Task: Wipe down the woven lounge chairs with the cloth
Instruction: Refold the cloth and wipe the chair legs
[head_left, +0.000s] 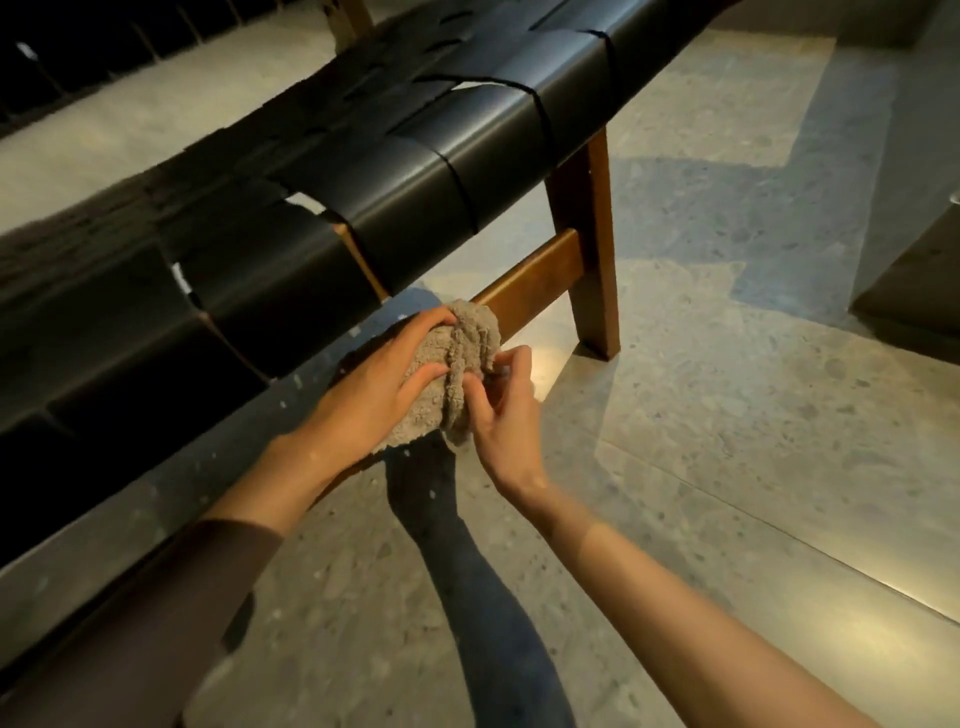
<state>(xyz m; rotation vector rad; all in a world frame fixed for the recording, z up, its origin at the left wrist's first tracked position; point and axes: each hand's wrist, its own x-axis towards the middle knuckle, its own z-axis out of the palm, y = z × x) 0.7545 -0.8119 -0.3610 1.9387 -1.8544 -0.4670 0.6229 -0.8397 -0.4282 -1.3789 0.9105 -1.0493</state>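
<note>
My left hand (374, 384) cups the bunched cloth (447, 374), fingers curled over its top; my right hand (506, 410) pinches its folded edge. The cloth sits between them, just off the near side of the woven lounge chair (415, 171), in front of the wooden rail (535, 275). I judge this is a refold; I should gather a flat, firm pad, then press it along each strap.
</note>
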